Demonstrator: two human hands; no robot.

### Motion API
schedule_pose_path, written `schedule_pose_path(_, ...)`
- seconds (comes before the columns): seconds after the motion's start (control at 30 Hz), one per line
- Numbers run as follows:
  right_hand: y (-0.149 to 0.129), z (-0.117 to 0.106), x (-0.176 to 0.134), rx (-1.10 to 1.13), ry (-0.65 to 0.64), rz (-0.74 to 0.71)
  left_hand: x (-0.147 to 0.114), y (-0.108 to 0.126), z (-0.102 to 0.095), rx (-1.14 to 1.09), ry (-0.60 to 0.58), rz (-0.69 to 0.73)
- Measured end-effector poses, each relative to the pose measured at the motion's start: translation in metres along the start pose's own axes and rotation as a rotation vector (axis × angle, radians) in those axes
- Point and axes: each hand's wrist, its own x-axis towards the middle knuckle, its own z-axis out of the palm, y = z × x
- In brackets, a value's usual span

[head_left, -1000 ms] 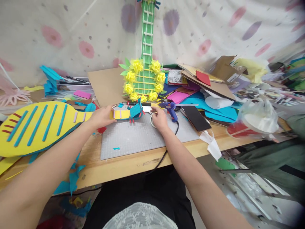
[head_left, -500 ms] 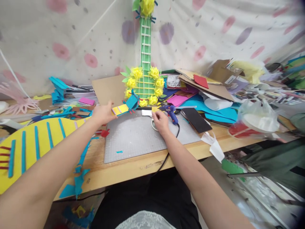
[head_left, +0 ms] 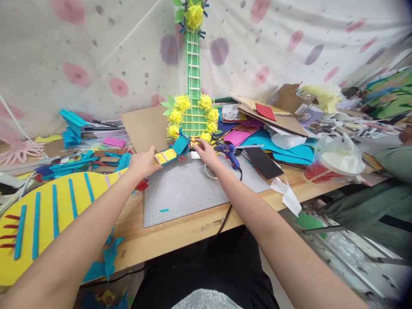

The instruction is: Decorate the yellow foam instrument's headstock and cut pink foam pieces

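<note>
A yellow craft guitar [head_left: 62, 210] with blue and lilac strips lies slantwise on the left, its body reaching over the table edge. My left hand [head_left: 146, 163] is closed around its neck, just below the blue headstock [head_left: 182, 145] with small red and dark pegs. Close to the headstock's right side is my right hand [head_left: 206, 153], fingers stretched toward the pegs; whether they touch is too small to tell. A white piece [head_left: 195, 155] and a roll of tape [head_left: 210, 172] lie below that hand. A blue glue gun [head_left: 231, 155] rests just right of it.
A green craft guitar [head_left: 193, 103] with yellow flowers stands upright behind. On the grey cutting mat [head_left: 183, 197] is a blue scrap [head_left: 164, 210]. A phone [head_left: 262, 162], a bagged bucket [head_left: 334, 161] and piled paper [head_left: 280, 148] lie right. Another person's sleeve [head_left: 394, 163] shows far right.
My right hand has moved up and left from the yellow bit by the tape to the headstock, its fingers loosening. My left hand still grips the neck. The view has shifted slightly.
</note>
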Motion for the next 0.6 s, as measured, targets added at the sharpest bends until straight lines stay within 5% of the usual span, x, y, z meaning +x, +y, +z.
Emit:
schedule_pose_path(0.3,0.006,-0.003,0.000,-0.110,0.009,0.071,-0.001,0.001,0.008,-0.027,-0.028,-0.009)
schedule_pose_path(0.47,0.006,-0.031,-0.020,-0.242,-0.229,-0.156,0.000,-0.005,0.011,-0.060,-0.042,-0.052)
schedule_pose_path(0.6,0.016,-0.054,-0.033,-0.370,-0.278,-0.278,0.001,-0.010,0.015,-0.066,-0.050,-0.066)
